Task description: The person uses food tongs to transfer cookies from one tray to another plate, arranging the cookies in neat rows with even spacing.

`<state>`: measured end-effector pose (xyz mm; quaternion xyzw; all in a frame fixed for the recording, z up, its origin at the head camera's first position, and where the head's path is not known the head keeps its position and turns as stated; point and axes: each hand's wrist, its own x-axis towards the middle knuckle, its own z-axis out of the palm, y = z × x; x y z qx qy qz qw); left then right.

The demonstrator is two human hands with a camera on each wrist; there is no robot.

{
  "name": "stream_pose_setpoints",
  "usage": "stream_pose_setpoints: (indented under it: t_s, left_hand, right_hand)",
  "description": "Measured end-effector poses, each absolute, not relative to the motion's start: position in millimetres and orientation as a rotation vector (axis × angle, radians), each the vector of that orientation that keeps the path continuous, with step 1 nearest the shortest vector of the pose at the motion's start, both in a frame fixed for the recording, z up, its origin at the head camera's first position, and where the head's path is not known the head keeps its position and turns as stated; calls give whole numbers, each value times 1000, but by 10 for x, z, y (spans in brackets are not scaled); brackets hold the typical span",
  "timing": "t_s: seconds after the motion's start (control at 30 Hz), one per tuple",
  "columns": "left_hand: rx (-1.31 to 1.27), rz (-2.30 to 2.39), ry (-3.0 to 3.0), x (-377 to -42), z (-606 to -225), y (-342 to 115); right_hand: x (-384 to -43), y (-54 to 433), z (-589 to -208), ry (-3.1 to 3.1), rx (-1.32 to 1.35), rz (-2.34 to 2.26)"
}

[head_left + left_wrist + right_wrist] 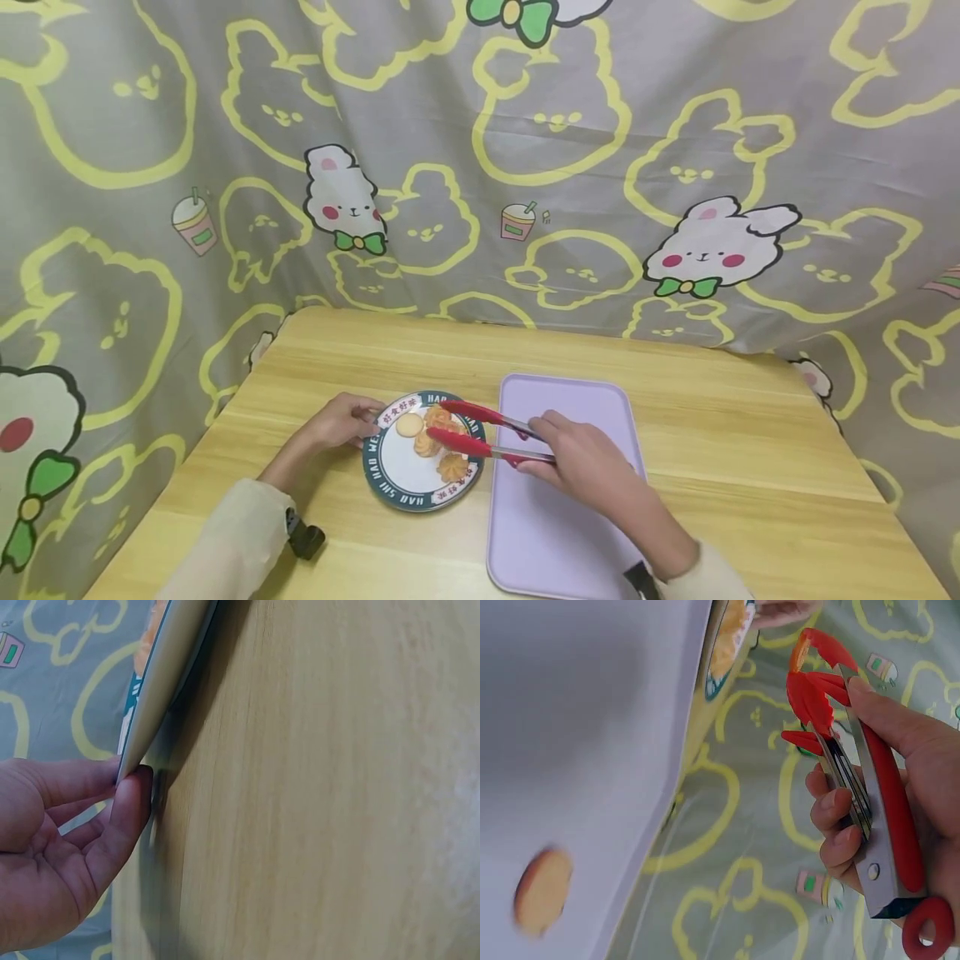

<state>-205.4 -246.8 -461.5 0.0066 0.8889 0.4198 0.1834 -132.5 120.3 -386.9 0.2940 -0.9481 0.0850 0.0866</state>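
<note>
My left hand (347, 421) pinches the left rim of a round plate (393, 475) with a green patterned border. In the left wrist view, thumb and fingers of the left hand (67, 832) grip the plate's edge (154, 697) from both faces. Several cookies (452, 467) lie on the plate's right half, and one smooth round cookie (409, 424) lies nearer its left. My right hand (581, 458) grips red-tipped metal tongs (468, 443) above the plate. Between the tong tips an orange-brown cookie (802, 655) shows in the right wrist view.
A light purple tray (540, 533) lies right of the plate. On it sits a cookie (543, 891), visible in the right wrist view and hidden by the right arm from the head. A patterned curtain (570, 250) hangs behind the wooden table (750, 467).
</note>
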Motion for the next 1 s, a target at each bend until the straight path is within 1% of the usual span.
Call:
stream_pose_setpoints:
  t_s: [0.2, 0.43, 0.73, 1.0]
  left_hand:
    - [21, 1210, 2494, -2068, -4623, -2442]
    - [37, 1220, 2493, -2058, -4602, -2444]
    - [2, 1241, 2467, -2060, -4613, -2460]
    - [-1, 1234, 2467, -2051, -4605, -2460]
  right_hand:
    - [-1482, 882, -3943, -2872, 955, 277]
    - [-1559, 645, -4032, -2968, 1006, 284]
    - [-1563, 491, -4148, -2933, 1094, 203]
    - [-1560, 439, -4144, -2963, 1077, 180]
